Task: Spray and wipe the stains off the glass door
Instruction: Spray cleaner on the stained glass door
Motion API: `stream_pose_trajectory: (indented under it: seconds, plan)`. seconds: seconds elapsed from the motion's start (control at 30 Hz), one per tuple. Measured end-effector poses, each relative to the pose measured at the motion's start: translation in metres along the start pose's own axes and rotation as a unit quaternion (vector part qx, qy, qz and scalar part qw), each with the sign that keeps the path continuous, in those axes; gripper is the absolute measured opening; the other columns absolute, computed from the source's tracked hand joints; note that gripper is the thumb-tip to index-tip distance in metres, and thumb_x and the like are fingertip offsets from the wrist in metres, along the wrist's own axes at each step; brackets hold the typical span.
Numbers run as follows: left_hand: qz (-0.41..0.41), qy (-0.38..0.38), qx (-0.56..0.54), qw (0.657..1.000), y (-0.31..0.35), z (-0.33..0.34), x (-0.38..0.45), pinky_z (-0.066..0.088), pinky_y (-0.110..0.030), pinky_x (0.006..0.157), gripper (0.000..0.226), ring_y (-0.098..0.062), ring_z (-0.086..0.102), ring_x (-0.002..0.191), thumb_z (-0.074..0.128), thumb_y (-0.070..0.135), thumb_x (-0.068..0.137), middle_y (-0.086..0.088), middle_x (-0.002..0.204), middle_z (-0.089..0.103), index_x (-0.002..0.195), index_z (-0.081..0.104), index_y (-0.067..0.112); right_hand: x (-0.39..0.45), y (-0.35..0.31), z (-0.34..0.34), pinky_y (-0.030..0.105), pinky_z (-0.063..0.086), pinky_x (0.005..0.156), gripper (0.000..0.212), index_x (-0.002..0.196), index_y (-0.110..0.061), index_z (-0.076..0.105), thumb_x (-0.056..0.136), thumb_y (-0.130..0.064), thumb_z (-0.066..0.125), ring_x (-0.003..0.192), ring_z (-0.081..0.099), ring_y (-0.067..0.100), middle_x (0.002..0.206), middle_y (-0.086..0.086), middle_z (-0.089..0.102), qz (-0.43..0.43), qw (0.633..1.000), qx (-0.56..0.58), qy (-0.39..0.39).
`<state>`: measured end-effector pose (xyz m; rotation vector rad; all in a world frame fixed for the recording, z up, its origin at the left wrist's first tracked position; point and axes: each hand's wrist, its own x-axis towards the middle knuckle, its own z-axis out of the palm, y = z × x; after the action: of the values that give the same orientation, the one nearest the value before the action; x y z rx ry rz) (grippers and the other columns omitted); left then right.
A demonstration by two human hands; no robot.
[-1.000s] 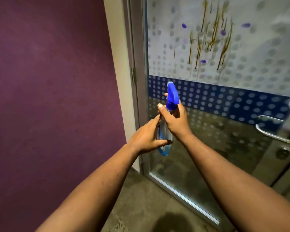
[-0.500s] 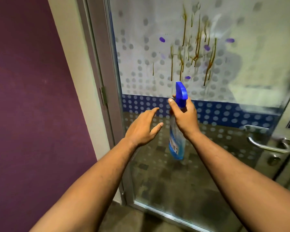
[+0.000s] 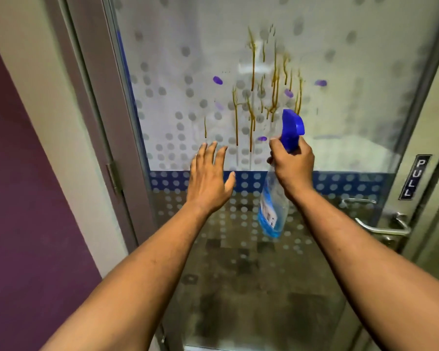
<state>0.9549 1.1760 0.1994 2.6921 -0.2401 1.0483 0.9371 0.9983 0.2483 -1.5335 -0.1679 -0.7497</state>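
A frosted glass door (image 3: pixel 352 97) with a dot pattern and a blue band fills the view. Brown drip stains (image 3: pixel 264 97) run down its upper middle, with a few purple smudges (image 3: pixel 217 80) around them. My right hand (image 3: pixel 293 163) is shut on the neck of a clear spray bottle (image 3: pixel 273 211) with blue liquid; its blue trigger head (image 3: pixel 292 130) sits just below the stains. My left hand (image 3: pixel 209 181) is open, fingers spread, left of the bottle and close to the glass; I cannot tell whether it touches.
A metal lever handle (image 3: pixel 383 228) and a black PULL sign (image 3: pixel 414 177) are on the door's right edge. The grey door frame (image 3: pixel 99 97) with a hinge (image 3: pixel 114 176) stands at the left, beside a cream strip and a purple wall (image 3: pixel 23 198).
My left hand let go of the bottle and opened, moving left. Both hands and the bottle rose toward the stains, and the view came closer to the door.
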Motion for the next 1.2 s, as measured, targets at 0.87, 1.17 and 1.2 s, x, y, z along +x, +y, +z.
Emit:
stream_pose_trajectory:
  seconds: [0.87, 1.17, 1.2]
  plan:
    - [0.002, 0.012, -0.022, 1.000, -0.011, -0.003, 0.010, 0.006, -0.047, 0.125, 0.070, -0.027, 0.003, 0.155, 0.052, 0.040, 0.096, -0.007, 0.166, 0.013, 0.156, 0.023, 0.022, 0.020, -0.047, 0.026, 0.039, 0.062, 0.073, 0.006, 0.094, -0.025, 0.063, 0.089, -0.025, 0.065, 0.072, 0.065, 0.011, 0.078, -0.005, 0.064, -0.065, 0.997, -0.010, -0.030]
    - [-0.039, 0.004, -0.022, 0.999, -0.055, -0.013, -0.008, 0.007, -0.048, 0.126, 0.070, -0.027, 0.002, 0.155, 0.052, 0.040, 0.096, -0.007, 0.166, 0.014, 0.156, 0.023, 0.020, -0.034, -0.026, 0.074, 0.048, 0.058, 0.072, 0.018, 0.081, -0.017, 0.061, 0.082, -0.036, 0.061, 0.073, 0.066, 0.027, 0.074, 0.009, 0.066, -0.046, 0.988, -0.113, -0.090]
    - [-0.041, 0.004, -0.024, 0.999, -0.058, -0.014, -0.009, 0.007, -0.048, 0.126, 0.070, -0.027, 0.002, 0.155, 0.053, 0.040, 0.096, -0.007, 0.166, 0.014, 0.156, 0.023, 0.020, -0.039, -0.022, 0.074, 0.047, 0.058, 0.072, 0.016, 0.084, -0.017, 0.061, 0.083, -0.033, 0.061, 0.074, 0.066, 0.027, 0.076, 0.008, 0.066, -0.040, 0.988, -0.114, -0.095]
